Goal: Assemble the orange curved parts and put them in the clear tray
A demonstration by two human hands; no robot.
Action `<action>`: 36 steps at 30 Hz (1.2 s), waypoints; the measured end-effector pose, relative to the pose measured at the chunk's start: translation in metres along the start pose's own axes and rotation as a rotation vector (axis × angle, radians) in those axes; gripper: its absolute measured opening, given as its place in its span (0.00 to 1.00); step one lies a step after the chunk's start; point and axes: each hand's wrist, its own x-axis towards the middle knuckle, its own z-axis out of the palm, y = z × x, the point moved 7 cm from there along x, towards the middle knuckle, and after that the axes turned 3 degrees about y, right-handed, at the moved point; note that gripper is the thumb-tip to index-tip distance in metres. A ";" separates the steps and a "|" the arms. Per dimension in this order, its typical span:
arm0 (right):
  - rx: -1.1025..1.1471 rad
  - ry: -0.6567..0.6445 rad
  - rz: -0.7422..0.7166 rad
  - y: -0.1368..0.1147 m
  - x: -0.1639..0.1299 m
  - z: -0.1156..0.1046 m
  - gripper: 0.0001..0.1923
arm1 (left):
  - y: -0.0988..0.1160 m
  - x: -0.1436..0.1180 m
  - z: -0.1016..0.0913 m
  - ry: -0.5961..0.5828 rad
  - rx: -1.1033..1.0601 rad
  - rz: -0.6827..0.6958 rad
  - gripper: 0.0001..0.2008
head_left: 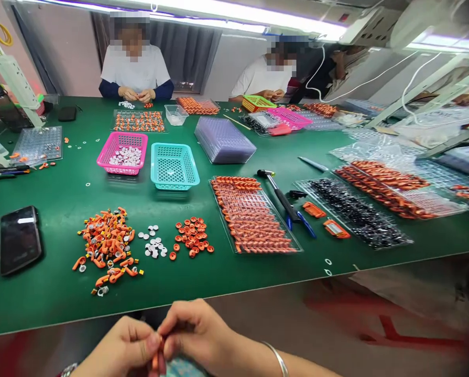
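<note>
My left hand [120, 348] and my right hand [195, 332] meet below the table's near edge, at the bottom of the head view. Together they pinch one small orange part [158, 358] between the fingertips; its shape is mostly hidden. My right wrist wears a thin silver bangle [277, 358]. On the green table [61, 298] just beyond lie a heap of orange parts [106, 243], a few small white discs [153, 243] and a cluster of orange rings [191, 236].
A black phone [19, 238] lies at the left. A clear tray of orange parts [252, 214], a hammer [283, 199], a tray of black parts [356, 212], pink [122, 152] and teal baskets [173, 165] stand farther off. Two people work at the far side.
</note>
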 end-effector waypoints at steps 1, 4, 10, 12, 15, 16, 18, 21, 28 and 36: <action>0.102 0.032 0.038 0.000 0.003 -0.003 0.13 | 0.006 0.000 0.003 0.002 -0.083 -0.006 0.30; 0.315 0.097 0.080 0.001 0.010 -0.007 0.14 | 0.016 0.000 0.010 -0.025 -0.275 0.022 0.26; 0.455 0.152 0.115 0.014 0.009 -0.002 0.15 | 0.007 0.006 0.008 -0.026 -0.421 0.057 0.23; 0.443 0.143 0.112 0.014 0.008 -0.001 0.15 | 0.007 0.004 0.006 -0.019 -0.371 0.058 0.25; 0.343 0.124 0.027 0.003 0.006 -0.003 0.11 | 0.018 -0.004 -0.001 0.032 -0.060 0.195 0.25; 0.290 0.123 -0.025 -0.003 0.005 -0.005 0.10 | 0.027 -0.009 -0.004 0.074 0.134 0.324 0.23; 0.182 0.131 -0.135 -0.013 0.002 -0.008 0.08 | 0.051 -0.027 -0.002 0.195 0.590 0.699 0.17; 0.092 0.154 -0.249 -0.021 -0.004 -0.008 0.10 | 0.069 -0.058 0.014 0.391 1.130 1.244 0.14; 0.260 0.165 -0.258 -0.013 -0.009 -0.002 0.12 | 0.070 -0.083 0.028 0.581 1.602 1.544 0.17; 0.408 0.141 -0.253 -0.010 -0.009 -0.001 0.13 | 0.061 -0.086 0.026 0.615 1.614 1.623 0.18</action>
